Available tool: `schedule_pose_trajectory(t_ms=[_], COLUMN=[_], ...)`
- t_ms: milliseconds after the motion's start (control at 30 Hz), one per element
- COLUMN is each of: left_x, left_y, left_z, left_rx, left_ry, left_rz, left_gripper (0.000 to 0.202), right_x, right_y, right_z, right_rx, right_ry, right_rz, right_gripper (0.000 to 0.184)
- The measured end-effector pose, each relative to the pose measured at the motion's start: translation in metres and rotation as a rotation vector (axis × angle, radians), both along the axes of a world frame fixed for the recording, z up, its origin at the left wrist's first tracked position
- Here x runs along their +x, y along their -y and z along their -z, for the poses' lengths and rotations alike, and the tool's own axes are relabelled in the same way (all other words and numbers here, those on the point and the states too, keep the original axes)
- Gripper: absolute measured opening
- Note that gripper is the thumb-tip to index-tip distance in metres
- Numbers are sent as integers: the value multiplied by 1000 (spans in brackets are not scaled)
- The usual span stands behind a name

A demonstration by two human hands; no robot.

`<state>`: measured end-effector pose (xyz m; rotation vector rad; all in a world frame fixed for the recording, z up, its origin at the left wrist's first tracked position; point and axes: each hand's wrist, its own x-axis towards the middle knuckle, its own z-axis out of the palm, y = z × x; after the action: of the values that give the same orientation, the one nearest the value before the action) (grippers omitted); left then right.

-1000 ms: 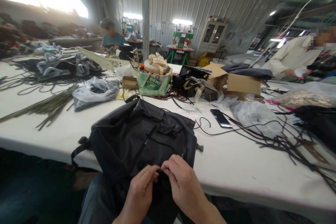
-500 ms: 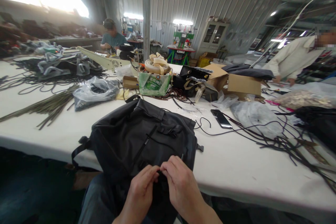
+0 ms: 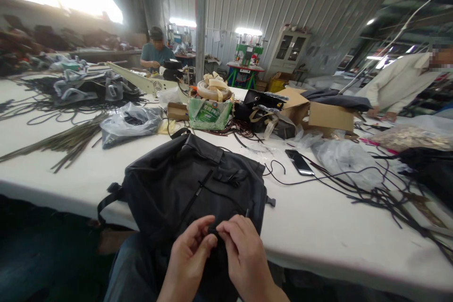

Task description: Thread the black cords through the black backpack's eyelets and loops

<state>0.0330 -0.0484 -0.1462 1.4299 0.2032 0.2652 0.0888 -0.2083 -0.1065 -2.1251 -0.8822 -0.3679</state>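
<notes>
two hands (image 3: pixel 245 251) sit close together at a black backpack (image 3: pixel 170 181) (phone (image 3: pixel 299 163) nearby).

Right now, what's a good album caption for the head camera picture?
Left hand and right hand busy at a black backpack, phone on the white table.

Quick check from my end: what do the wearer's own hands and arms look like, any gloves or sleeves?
Both the left hand and the right hand are bare, with no gloves. No sleeve shows on the short stretch of forearm in view. No watch, bracelet, ring, cable or marking can be made out.
</notes>
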Motion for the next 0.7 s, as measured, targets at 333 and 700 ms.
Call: schedule_pose_trajectory(t_ms=[333, 700], left_x=[-1, 1], left_y=[3, 8], left_z=[-18, -40], left_rx=[-150, 344], left_ry=[-24, 176], left_rz=[-8, 66], left_gripper=[44, 14], right_x=[-2, -9], right_y=[11, 21], right_z=[-17, -13], right_rx=[116, 171], right_ry=[-10, 108], right_rz=[-97, -39], right_gripper=[35, 31])
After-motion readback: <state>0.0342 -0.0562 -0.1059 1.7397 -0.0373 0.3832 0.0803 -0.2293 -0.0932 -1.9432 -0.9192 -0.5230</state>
